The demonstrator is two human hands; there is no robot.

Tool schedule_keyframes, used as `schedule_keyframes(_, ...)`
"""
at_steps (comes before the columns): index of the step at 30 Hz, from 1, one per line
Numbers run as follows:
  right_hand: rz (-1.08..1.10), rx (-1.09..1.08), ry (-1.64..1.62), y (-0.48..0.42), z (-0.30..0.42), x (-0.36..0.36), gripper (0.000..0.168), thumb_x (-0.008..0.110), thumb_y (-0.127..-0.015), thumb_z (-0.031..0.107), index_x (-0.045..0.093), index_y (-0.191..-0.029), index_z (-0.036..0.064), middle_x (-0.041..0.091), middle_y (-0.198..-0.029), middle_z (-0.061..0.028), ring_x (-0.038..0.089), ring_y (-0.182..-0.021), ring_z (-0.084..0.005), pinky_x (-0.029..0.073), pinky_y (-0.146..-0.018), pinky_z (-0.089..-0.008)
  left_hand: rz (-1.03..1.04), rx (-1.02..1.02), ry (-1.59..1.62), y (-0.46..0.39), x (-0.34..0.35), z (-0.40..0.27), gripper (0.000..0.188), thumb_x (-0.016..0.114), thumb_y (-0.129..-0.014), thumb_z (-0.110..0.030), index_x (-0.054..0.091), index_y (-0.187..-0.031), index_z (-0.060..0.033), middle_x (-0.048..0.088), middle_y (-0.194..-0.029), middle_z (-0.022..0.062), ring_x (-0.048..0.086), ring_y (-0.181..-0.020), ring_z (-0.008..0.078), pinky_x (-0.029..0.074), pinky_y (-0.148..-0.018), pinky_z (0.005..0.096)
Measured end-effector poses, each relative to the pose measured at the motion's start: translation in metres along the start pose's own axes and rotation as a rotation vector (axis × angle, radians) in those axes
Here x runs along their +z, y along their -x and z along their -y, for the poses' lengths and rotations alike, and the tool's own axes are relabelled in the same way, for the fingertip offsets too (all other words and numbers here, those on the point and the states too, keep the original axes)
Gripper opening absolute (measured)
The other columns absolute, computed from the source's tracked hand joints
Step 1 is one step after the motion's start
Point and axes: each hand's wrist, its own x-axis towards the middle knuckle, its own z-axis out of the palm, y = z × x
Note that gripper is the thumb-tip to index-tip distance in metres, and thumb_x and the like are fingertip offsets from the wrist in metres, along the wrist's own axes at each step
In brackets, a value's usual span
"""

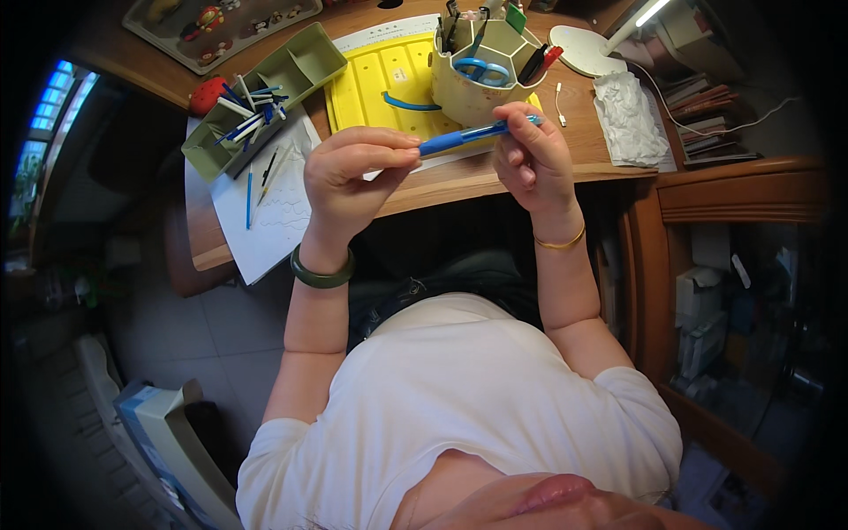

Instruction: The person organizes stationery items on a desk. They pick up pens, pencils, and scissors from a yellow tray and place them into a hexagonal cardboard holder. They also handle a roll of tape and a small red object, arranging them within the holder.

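Note:
Between my two hands, over the desk's front edge, is a blue retractable pen. The fingertips of my left hand pinch its blue grip end. My right hand holds the clear upper end between thumb and forefinger, its other fingers curled. Just behind stands a white pen holder with honeycomb compartments, holding blue-handled scissors, pens and markers. It rests on a yellow plastic board, where a curved blue strip also lies.
To the left, a green divided box holds many blue and white pen parts. Thin refills lie on white paper. Crumpled tissue, a short white cable and a lamp base are at right.

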Motion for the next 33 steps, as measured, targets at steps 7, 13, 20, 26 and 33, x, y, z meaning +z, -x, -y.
schedule_keyframes(7, 0.022, -0.072, -0.126, 0.0, 0.019, -0.019, 0.032, 0.051, -0.11, 0.027, 0.067, -0.116, 0.001, 0.06, -0.069, -0.0026, 0.043, -0.044, -0.005, 0.031, -0.04, -0.0189, 0.062, 0.335, -0.297, -0.027, 0.033, -0.013, 0.013, 0.082, -0.079, 0.003, 0.077, -0.09, -0.0027, 0.077, -0.099, 0.0114, 0.075, -0.092, 0.0259, 0.061, -0.081, 0.0342)
schedule_keyframes(13, -0.076, -0.367, 0.215, -0.004, 0.044, -0.015, 0.028, 0.061, -0.106, 0.028, 0.063, -0.114, 0.002, 0.063, -0.082, -0.0034, 0.058, -0.066, -0.0084, 0.046, -0.057, -0.0212, -0.022, 0.252, -0.343, -0.039, 0.054, -0.003, 0.019, 0.08, -0.081, 0.004, 0.077, -0.098, -0.003, 0.077, -0.102, 0.011, 0.075, -0.095, 0.025, 0.06, -0.083, 0.0316)
schedule_keyframes(20, -0.436, -0.822, 1.385, -0.068, 0.122, -0.027, 0.024, 0.067, -0.102, 0.018, 0.063, -0.119, 0.002, 0.064, -0.094, -0.0052, 0.061, -0.072, -0.0119, 0.052, -0.065, -0.0259, 0.113, 0.061, -0.545, -0.054, 0.098, 0.014, 0.043, 0.074, -0.083, -0.003, 0.068, -0.125, -0.0067, 0.062, -0.132, 0.011, 0.067, -0.106, 0.0287, 0.056, -0.09, 0.0375)
schedule_keyframes(26, -0.292, -0.818, 1.473, -0.09, 0.116, -0.006, 0.019, 0.068, -0.093, 0.003, 0.059, -0.109, 0.002, 0.06, -0.088, -0.0086, 0.059, -0.074, -0.0166, 0.05, -0.068, -0.0308, 0.123, 0.091, -0.606, -0.052, 0.109, 0.025, 0.035, 0.07, -0.087, -0.006, 0.068, -0.122, -0.0045, 0.064, -0.129, 0.0111, 0.065, -0.108, 0.0305, 0.054, -0.094, 0.0392)
schedule_keyframes(33, -0.373, -1.095, 1.419, -0.071, 0.112, 0.018, 0.013, 0.065, -0.101, 0.009, 0.056, -0.11, 0.007, 0.056, -0.084, 0.0009, 0.051, -0.072, -0.0058, 0.044, -0.065, -0.0224, -0.026, 0.041, -0.616, -0.043, 0.085, 0.028, 0.049, 0.078, -0.078, -0.005, 0.068, -0.126, -0.009, 0.064, -0.13, 0.0108, 0.064, -0.114, 0.0317, 0.052, -0.098, 0.0394)
